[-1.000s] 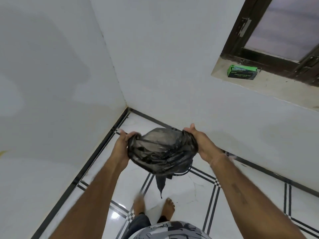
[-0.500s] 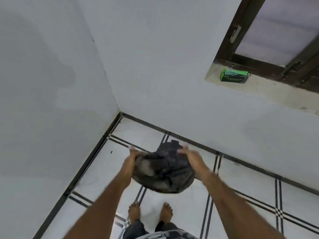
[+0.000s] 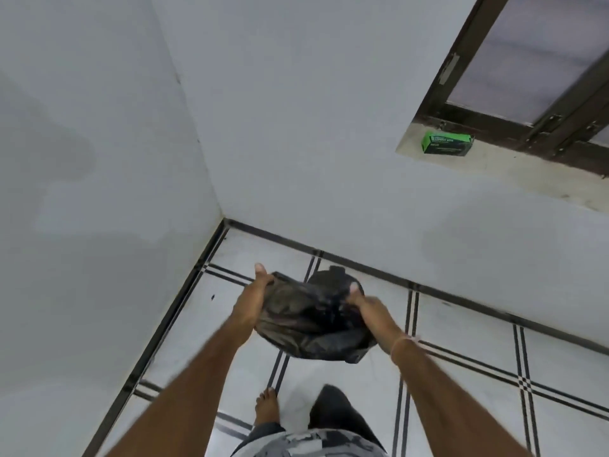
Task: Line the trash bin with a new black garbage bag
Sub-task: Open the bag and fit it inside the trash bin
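Head view: both arms are out over the tiled floor (image 3: 346, 384) near the room's corner, and between them hangs the black garbage bag (image 3: 306, 321), bunched and ballooned, off the floor. The left hand (image 3: 255, 295) has its grip pinching the bag's left edge, thumb up on top. The right hand (image 3: 364, 303) has its grip clamped on the right edge, fingers buried in the plastic. It looks like the mouth is being pulled apart, so the judgement here is an early stage: bag in hand and partly opened, nothing lined yet.

And the bin? Not to be seen. A dark shape (image 3: 333, 409) sits low by the bare foot (image 3: 266, 405), but what it is cannot be told; it is cut off by the person's clothing. The bag's opening is hard to make out through blur and folds. Up on the window ledge (image 3: 514, 173), well apart, a green box (image 3: 446, 143) lies, its label unreadable.
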